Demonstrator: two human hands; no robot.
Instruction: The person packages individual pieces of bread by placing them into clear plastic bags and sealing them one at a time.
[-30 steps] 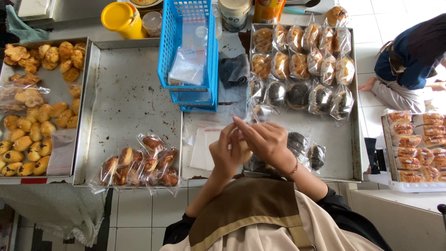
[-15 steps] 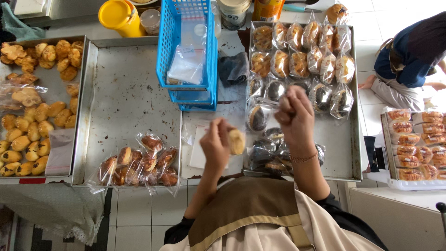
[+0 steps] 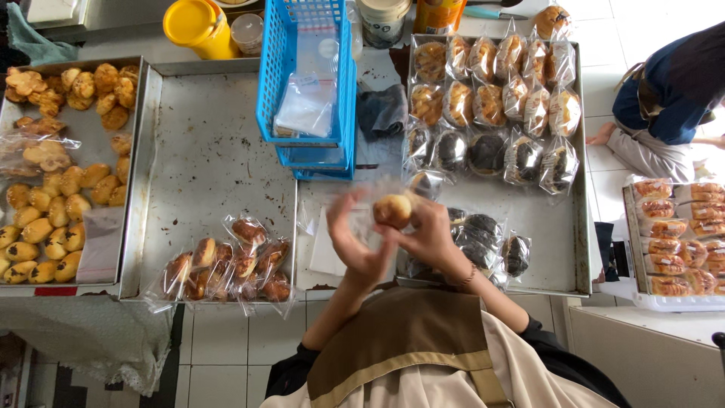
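Both hands meet above the table's front edge around a round golden bun [image 3: 393, 210]. My left hand [image 3: 353, 240] cups it from the left, and my right hand [image 3: 429, 236] pinches it from the right. A thin clear plastic bag [image 3: 362, 198] is blurred around the bun and my fingers. Bagged dark pastries [image 3: 483, 234] lie on the metal tray [image 3: 563, 249] just right of my right hand. A flat stack of clear bags [image 3: 326, 245] rests under my left hand.
Bagged brown buns [image 3: 230, 266] lie on the middle tray [image 3: 204, 159]. Unwrapped golden pastries [image 3: 45, 227] fill the left tray. A blue basket [image 3: 306, 83] holds plastic bags. A yellow jug [image 3: 198, 27] stands behind. Another person [image 3: 664, 98] sits at right beside a tray of wrapped breads [image 3: 676, 238].
My right hand has come back from the bagged pastries on the right tray to my left hand. Both hands now close around the bun, which has risen slightly.
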